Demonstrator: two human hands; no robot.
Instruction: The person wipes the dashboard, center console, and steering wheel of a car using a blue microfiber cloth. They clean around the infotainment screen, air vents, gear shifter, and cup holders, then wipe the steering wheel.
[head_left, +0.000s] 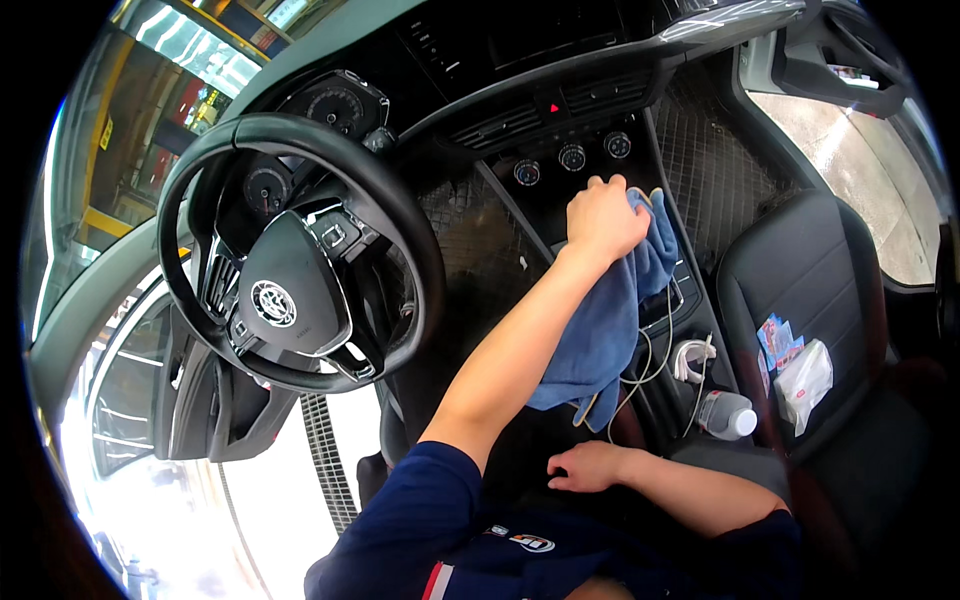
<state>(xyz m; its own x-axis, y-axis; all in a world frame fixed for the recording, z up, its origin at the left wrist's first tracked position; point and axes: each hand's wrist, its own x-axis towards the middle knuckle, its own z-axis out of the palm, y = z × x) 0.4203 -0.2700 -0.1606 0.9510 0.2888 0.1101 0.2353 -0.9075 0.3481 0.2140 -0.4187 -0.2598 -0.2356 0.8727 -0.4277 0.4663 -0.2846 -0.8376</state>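
My left hand (607, 217) is closed on a blue microfiber cloth (592, 337) at the lower centre console, just below the climate control knobs (572, 157). The cloth hangs back from the hand over the console, and its yellow-edged corner reaches down towards my lap. My right hand (589, 466) is near my lap, behind the cloth's lower end. Its fingers are loosely curled with a gap between them, and nothing shows in it. A white cable (639, 384) runs beside the cloth. What lies under the cloth and under the left palm is hidden.
The steering wheel (427, 262) stands at the left. A coiled white cable (684, 360) and a clear plastic bottle with a white cap (724, 415) are in the console. On the passenger seat (795, 262) lie a white plastic packet (806, 382) and colourful small packets (778, 341). Both front doors stand open.
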